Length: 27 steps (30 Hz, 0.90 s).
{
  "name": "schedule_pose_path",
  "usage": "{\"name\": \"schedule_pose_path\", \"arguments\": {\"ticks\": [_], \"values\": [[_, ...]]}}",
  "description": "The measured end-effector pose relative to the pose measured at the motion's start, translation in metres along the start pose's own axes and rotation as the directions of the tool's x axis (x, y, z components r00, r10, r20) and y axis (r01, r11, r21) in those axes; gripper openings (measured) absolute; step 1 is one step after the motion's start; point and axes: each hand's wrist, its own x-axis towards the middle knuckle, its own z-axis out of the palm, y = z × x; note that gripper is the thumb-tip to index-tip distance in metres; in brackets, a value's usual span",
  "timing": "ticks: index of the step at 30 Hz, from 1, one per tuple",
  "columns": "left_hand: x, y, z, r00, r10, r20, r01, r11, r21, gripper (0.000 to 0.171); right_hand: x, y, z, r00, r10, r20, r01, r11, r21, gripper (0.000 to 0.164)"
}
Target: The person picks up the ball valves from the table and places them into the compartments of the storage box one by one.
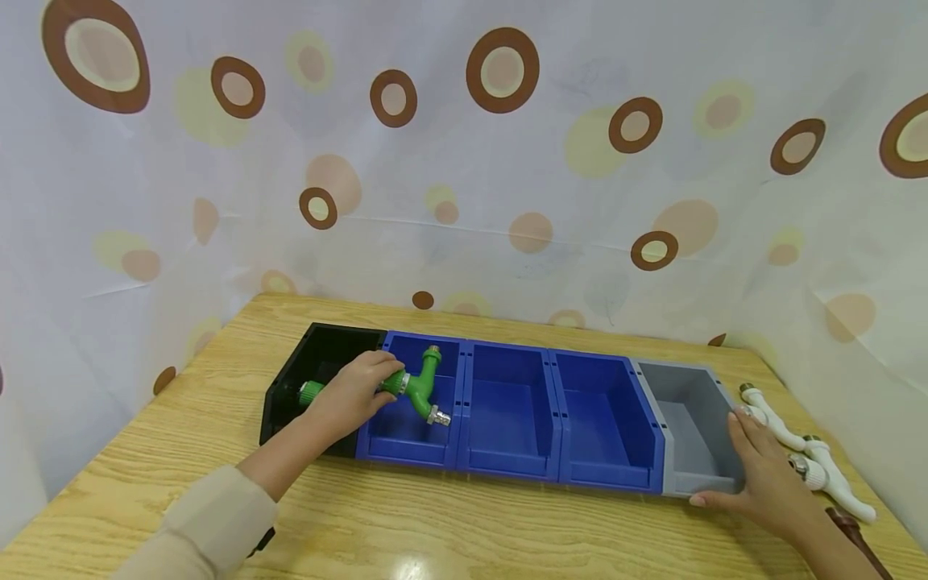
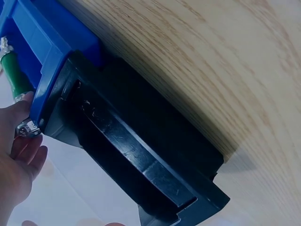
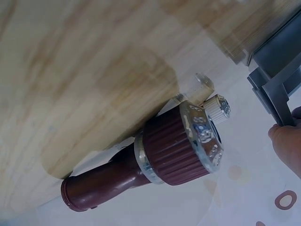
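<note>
My left hand [image 1: 355,391] grips a green tap [image 1: 422,388] by its handle end, holding it over the leftmost blue bin [image 1: 409,453]. The tap's metal spout points down toward the front right. Left of the hand, a green ribbed knob [image 1: 309,392] shows over the black bin [image 1: 286,379]. My right hand [image 1: 772,475] rests at the right side of the grey bin [image 1: 689,483], its fingers along the side rim and its thumb at the front edge. In the left wrist view, fingers [image 2: 30,157] curl near the tap's metal collar.
Two more blue bins [image 1: 507,463] [image 1: 609,475] join the row between. On the table [image 1: 362,524] to the right lie two white taps [image 1: 776,423] [image 1: 837,479] and a dark red tap [image 3: 164,150]. A patterned curtain [image 1: 464,161] hangs behind.
</note>
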Motion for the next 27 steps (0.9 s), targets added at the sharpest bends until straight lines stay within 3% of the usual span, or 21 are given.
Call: {"name": "schedule_pose_path", "arguments": {"ticks": [12, 21, 27], "values": [[0.005, 0.000, 0.005, 0.996, 0.005, 0.088, -0.006, 1.000, 0.014, 0.038, -0.001, -0.001, 0.000, 1.000, 0.000, -0.003, 0.000, 1.000, -0.003, 0.126], [0.009, -0.001, 0.012, 0.993, 0.050, 0.106, -0.060, 0.994, 0.095, 0.036, -0.001, -0.001, 0.001, 1.000, 0.005, -0.004, -0.005, 1.000, 0.009, 0.126], [0.012, -0.001, 0.014, 0.988, 0.044, 0.145, -0.064, 0.989, 0.132, 0.034, 0.000, -0.001, 0.001, 1.000, -0.004, -0.012, 0.004, 1.000, 0.008, 0.126]]}}
